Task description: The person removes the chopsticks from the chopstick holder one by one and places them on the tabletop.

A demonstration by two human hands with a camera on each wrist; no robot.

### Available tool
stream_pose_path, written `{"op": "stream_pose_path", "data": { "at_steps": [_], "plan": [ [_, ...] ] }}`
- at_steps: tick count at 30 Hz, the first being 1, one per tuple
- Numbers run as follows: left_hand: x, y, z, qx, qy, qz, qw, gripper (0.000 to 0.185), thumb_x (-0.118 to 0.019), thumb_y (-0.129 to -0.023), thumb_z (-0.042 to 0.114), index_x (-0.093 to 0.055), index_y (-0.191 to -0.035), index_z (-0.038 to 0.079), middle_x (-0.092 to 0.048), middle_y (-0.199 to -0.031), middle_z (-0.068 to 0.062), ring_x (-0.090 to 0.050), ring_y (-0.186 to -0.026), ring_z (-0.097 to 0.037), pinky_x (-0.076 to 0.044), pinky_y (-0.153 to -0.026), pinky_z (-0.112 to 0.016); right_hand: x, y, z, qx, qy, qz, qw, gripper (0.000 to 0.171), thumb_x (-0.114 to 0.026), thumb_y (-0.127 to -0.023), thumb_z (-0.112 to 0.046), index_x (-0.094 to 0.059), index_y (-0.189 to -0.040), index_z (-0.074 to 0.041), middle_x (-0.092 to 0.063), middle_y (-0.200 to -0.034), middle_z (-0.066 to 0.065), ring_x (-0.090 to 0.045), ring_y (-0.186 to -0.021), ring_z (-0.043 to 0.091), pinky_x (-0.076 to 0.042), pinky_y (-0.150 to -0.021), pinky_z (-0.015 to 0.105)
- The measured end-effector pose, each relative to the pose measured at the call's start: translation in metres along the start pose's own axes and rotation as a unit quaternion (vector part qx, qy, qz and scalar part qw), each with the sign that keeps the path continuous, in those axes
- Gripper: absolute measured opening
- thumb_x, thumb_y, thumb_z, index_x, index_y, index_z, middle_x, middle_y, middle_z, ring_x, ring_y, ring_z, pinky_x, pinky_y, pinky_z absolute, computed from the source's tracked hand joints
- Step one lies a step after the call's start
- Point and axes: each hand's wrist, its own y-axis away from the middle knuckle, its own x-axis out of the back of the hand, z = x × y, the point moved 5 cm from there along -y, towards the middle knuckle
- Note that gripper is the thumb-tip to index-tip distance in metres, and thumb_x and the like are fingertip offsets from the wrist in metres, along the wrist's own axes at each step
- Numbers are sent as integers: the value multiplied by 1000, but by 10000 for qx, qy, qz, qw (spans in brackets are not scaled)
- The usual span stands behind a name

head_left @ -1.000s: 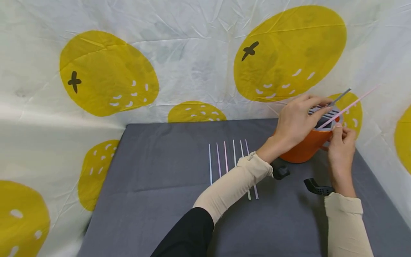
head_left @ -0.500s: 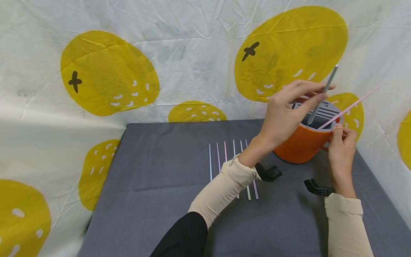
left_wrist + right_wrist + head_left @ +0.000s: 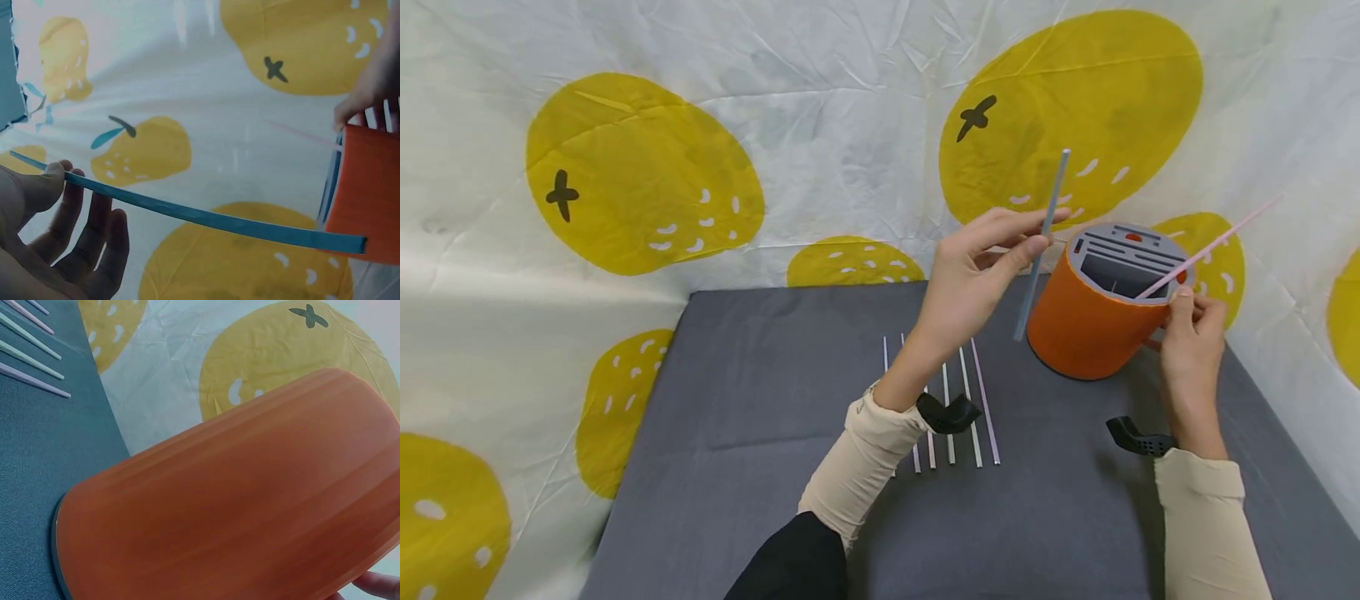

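Observation:
In the head view my left hand (image 3: 973,271) pinches a thin blue straw-like stick (image 3: 1032,292) between thumb and fingers. The stick stands nearly upright, left of an orange utensil holder (image 3: 1090,325) with a slotted grey top (image 3: 1101,244). In the left wrist view the same blue stick (image 3: 212,217) runs from the fingertips across to the holder (image 3: 375,194). My right hand (image 3: 1197,354) grips the holder's right side, thumb at the rim and the other fingers partly hidden. A pink stick (image 3: 1217,243) leans out of the holder's large opening.
Several pastel sticks, among them a purple stick (image 3: 986,400), lie in a row on the grey cloth (image 3: 775,383), partly behind my left forearm. A white curtain (image 3: 850,150) with yellow fruit shapes hangs close behind the holder.
My left hand has drawn back leftward from the holder's top, bringing the blue stick out and tilting it upright. My right hand and the pink stick have stayed in place.

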Motion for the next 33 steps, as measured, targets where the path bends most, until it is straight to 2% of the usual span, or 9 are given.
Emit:
{"op": "stream_pose_path", "data": {
  "at_steps": [5, 10, 14, 17, 21, 26, 30, 33],
  "plan": [
    [33, 26, -19, 664, -45, 486, 9966, 32, -67, -100, 2, -69, -132, -4, -71, -127, -24, -70, -95, -8, -62, -83, -42, -1, 0, -1, 72, -101, 71, 9999, 31, -49, -107, -52, -44, -130, -31, -48, -112, -16, -49, -100, 4, -51, -67, 10],
    [70, 58, -41, 1304, 187, 1218, 9838, 33, -67, -101, 4, -69, -133, -1, -71, -132, -20, -70, -98, -10, -61, -81, -31, -1, -1, -3, 109, 154, 98, 9998, 31, -46, -108, -52, -44, -132, -32, -47, -112, -18, -48, -101, 2, -49, -68, 10],
    [91, 81, -55, 1665, 198, 1561, 9734, 32, -69, -100, 6, -70, -132, -2, -79, -118, 0, -70, -95, -8, -61, -76, -26, -1, -1, -4, 102, 294, 85, 9995, 30, -45, -108, -53, -44, -131, -33, -47, -112, -19, -47, -102, 1, -49, -69, 9],
    [102, 96, -64, 1954, 187, 1672, 9662, 33, -69, -101, 8, -70, -131, -3, -78, -106, 14, -69, -94, -7, -61, -74, -26, 0, -1, -3, 98, 297, 105, 9995, 29, -45, -108, -52, -45, -130, -33, -47, -111, -19, -46, -102, 1, -49, -69, 9],
    [114, 115, -75, 2320, 223, 1765, 9563, 32, -70, -101, 11, -71, -131, 0, -77, -99, 10, -68, -92, -10, -61, -73, -26, -1, -1, -3, 97, 200, 96, 9997, 30, -46, -108, -52, -45, -130, -32, -47, -111, -18, -47, -101, 2, -49, -68, 10],
    [127, 135, -87, 2797, 262, 1864, 9414, 30, -71, -101, 15, -74, -129, 6, -76, -95, 3, -69, -81, -12, -62, -72, -28, -2, 0, -2, 42, 179, 76, 9998, 28, -46, -108, -52, -45, -129, -34, -47, -112, -19, -47, -102, 2, -49, -69, 10],
    [138, 151, -98, 3189, 232, 2047, 9251, 29, -72, -100, 16, -75, -128, 8, -77, -99, -5, -68, -78, -12, -62, -72, -29, 0, 0, -2, 37, 15, 108, 9999, 23, -48, -108, -50, -46, -124, -34, -48, -110, -17, -46, -101, 3, -48, -66, 11],
    [146, 163, -106, 3572, 129, 2140, 9091, 28, -71, -100, 15, -73, -128, 9, -77, -101, -8, -67, -79, -13, -61, -71, -28, 0, -1, -2, 82, -6, 120, 9999, 21, -48, -108, -49, -47, -122, -34, -48, -110, -16, -47, -101, 4, -48, -66, 11]
  ]
}}
